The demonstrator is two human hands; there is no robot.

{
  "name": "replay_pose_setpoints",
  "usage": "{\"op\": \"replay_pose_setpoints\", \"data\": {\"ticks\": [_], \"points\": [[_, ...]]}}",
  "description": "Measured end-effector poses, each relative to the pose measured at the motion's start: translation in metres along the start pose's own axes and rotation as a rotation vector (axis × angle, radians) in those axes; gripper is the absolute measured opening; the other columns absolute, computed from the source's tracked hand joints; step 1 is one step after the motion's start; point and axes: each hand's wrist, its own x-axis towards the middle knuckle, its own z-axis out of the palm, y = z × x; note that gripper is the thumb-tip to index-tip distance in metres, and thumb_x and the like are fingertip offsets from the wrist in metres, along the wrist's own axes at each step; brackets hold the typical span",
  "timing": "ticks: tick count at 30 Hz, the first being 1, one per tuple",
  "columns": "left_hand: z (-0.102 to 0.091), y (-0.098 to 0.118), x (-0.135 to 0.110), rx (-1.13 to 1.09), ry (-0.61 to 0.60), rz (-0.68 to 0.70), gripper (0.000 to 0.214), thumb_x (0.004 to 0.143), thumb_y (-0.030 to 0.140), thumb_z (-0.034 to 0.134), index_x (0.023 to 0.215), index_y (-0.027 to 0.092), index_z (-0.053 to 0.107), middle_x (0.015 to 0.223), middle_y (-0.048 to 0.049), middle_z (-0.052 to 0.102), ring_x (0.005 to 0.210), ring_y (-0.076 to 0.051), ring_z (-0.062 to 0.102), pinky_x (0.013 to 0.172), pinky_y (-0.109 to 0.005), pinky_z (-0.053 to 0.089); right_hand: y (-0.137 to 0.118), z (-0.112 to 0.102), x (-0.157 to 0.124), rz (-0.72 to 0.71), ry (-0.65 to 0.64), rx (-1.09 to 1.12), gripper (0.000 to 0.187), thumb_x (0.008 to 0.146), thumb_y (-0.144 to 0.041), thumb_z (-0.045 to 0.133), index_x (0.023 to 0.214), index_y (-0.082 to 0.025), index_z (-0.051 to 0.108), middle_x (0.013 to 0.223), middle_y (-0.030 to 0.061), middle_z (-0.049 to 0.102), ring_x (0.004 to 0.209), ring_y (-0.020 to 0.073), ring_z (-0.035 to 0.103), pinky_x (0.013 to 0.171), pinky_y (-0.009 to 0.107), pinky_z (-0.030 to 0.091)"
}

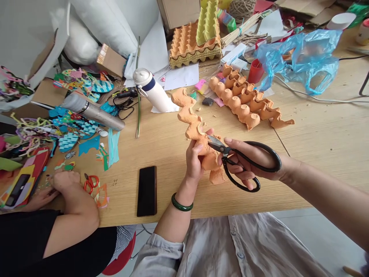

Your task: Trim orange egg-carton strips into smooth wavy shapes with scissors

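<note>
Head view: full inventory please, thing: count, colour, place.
egg carton strip: 1, orange, held mid-table
scissors: 1, black, in right hand, blades at strip
cut carton piece: 1, orange, right of strip
egg trays: stack, orange, one yellow-green on top, far centre
phone: 1, black, near edge
bottle: 1, white, lying centre
plastic bag: 1, blue, far right
small scissors: 1, orange, left
paper cutouts: many, mostly blue, left
co-worker's hand: 1, left edge
bracelet: 1, green, left wrist
left hand: grips strip
right hand: holds scissors
</note>
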Motion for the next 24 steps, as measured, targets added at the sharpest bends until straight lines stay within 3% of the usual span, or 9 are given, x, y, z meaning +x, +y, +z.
{"op": "replay_pose_setpoints", "data": {"ticks": [3,10,15,18,24], "points": [[0.002,0.001,-0.001,0.050,-0.016,0.036,0.043,0.089,0.040,0.057,0.128,0.024,0.069,0.136,-0.0074,0.070,0.124,-0.032,0.065,0.109,-0.045,0.048,-0.002,0.005,-0.004,0.010,0.027,0.009,0.060,0.088,-0.078,0.053,0.088,-0.018,0.057,0.056,-0.0084,0.042,0.039,0.0033,0.029,0.034,0.019,0.044],[0.006,-0.001,-0.004,0.099,-0.033,0.017,0.040,0.086,0.044,0.067,0.120,0.023,0.072,0.130,-0.0102,0.073,0.126,-0.031,0.065,0.112,-0.042,0.046,-0.006,0.013,-0.007,0.001,0.243,-0.190,0.062,0.088,-0.078,0.054,0.072,-0.018,0.052,0.050,-0.0053,0.041,0.036,0.0078,0.042,0.033,0.022,0.039],[0.004,-0.003,-0.004,0.129,-0.046,0.004,0.039,0.090,0.044,0.063,0.121,0.021,0.072,0.128,-0.0107,0.074,0.127,-0.030,0.064,0.112,-0.041,0.046,-0.005,0.014,-0.005,0.003,0.399,-0.372,0.063,0.085,-0.081,0.055,0.071,-0.019,0.052,0.047,-0.0061,0.037,0.034,0.0080,0.037,0.029,0.024,0.035],[0.004,-0.004,-0.004,0.170,-0.015,0.012,0.038,0.092,0.042,0.060,0.121,0.021,0.072,0.127,-0.0098,0.074,0.122,-0.029,0.066,0.108,-0.040,0.049,0.000,0.013,0.000,-0.044,0.512,-0.543,0.063,0.085,-0.080,0.057,0.076,-0.018,0.057,0.050,-0.0055,0.042,0.033,0.0074,0.037,0.029,0.024,0.033],[0.006,-0.002,0.000,0.099,0.105,-0.061,0.040,0.090,0.035,0.057,0.124,0.018,0.070,0.126,-0.0093,0.074,0.122,-0.027,0.066,0.105,-0.039,0.051,0.013,-0.006,0.017,-0.127,0.625,-0.798,0.063,0.082,-0.078,0.063,0.061,-0.019,0.056,0.046,-0.0042,0.040,0.038,0.0076,0.037,0.037,0.024,0.029]]}}
